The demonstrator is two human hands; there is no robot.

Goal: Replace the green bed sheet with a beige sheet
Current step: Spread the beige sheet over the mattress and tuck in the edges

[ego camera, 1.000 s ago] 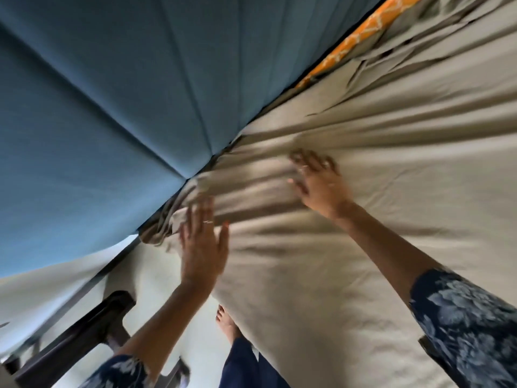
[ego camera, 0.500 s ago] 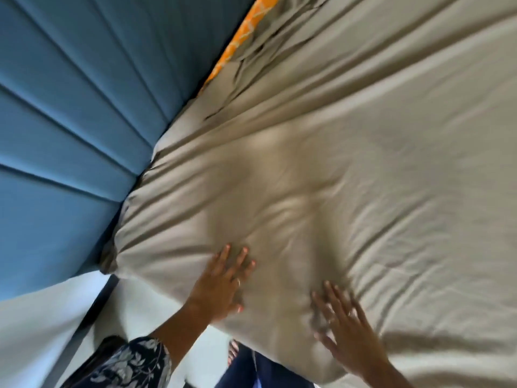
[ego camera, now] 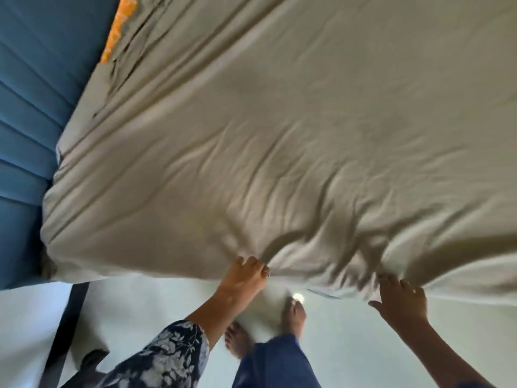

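The beige sheet [ego camera: 279, 121] lies spread over the mattress, wrinkled and bunched toward the near edge. My left hand [ego camera: 246, 275] is at that near edge with its fingers curled into a fold of the sheet, and creases run out from it. Further right along the same edge, my right hand [ego camera: 400, 299] has its fingers apart, fingertips against the hanging sheet and thumb stuck out. No green sheet is in view.
A blue padded headboard [ego camera: 25, 107] runs along the left. A strip of orange patterned fabric [ego camera: 117, 29] shows between it and the sheet. Below are the pale floor [ego camera: 363, 345], a dark frame bar [ego camera: 65, 326] and my bare feet [ego camera: 292, 317].
Both hands have slid from the middle of the sheet back to the bed's near edge. The left hand went from flat to curled on the sheet. The view tilted toward the floor.
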